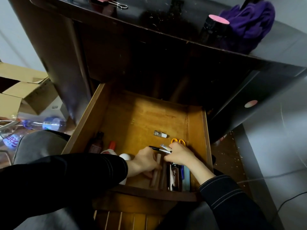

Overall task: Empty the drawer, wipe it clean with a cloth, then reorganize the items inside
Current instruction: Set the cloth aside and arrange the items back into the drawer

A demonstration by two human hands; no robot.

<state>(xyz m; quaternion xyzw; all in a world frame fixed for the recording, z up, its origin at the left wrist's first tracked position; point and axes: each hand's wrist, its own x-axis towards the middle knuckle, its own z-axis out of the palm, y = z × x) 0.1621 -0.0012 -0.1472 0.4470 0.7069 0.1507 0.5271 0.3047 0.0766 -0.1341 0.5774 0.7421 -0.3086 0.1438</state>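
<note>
Both hands work low in the open wooden drawer point(206, 146), near its front. The left hand point(146, 161) curls round a brown stick point(157, 165); the right hand point(180, 155) pinches a silver tube point(165, 147). Beyond them lie orange scissors point(178, 141) and a small glass bottle point(160, 133). Farther back, a purple cloth point(249, 22) sits atop the dark cabinet point(116, 19), with cardboard boxes point(25, 93) to its left.

Open drawer point(196, 130), L hand point(144, 161) gripping brown tube point(154, 179), R hand point(180, 155) gripping silver tube point(164, 148)

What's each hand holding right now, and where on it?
Left hand grips a brown tube around its middle. Right hand pinches a silver tube opposite its crimped end.
</note>
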